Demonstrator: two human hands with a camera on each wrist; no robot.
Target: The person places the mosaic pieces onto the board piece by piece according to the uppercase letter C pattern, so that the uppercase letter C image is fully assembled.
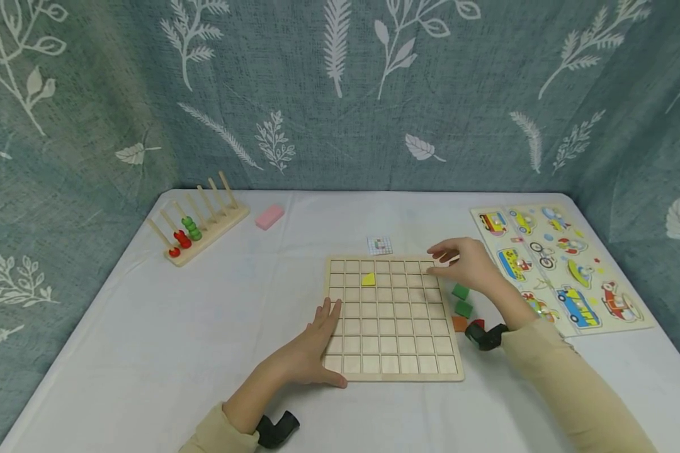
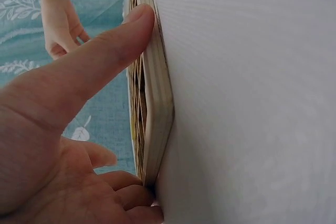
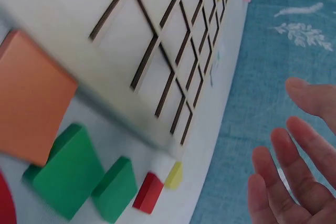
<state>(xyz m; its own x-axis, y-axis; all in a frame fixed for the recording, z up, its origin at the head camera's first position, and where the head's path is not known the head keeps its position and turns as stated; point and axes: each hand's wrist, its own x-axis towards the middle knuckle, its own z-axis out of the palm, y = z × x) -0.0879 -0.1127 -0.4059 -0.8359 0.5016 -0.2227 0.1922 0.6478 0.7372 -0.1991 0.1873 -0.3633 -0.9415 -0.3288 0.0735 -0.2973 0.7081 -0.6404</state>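
Note:
A wooden grid board [image 1: 393, 377] lies on the white table. Its one yellow piece [image 1: 368, 279] sits in a cell of the second row from the back. My left hand [image 1: 311, 352] braces the board's near left corner, thumb at the front edge and the other fingers spread along the left side. Over the far right corner hovers my right hand [image 1: 464, 261], its fingers loosely bent with nothing between them in the right wrist view. Beside the board's right edge lie green blocks [image 3: 73, 171], an orange block [image 3: 34, 98], a small red block [image 3: 148, 192] and a yellow block [image 3: 174, 176].
A picture puzzle board [image 1: 566, 270] lies to the right, near the right forearm. Behind the grid board is a small patterned card [image 1: 379, 245]. A pink block [image 1: 269, 217] and a wooden peg stand [image 1: 215, 229] with red and green beads are at the back left.

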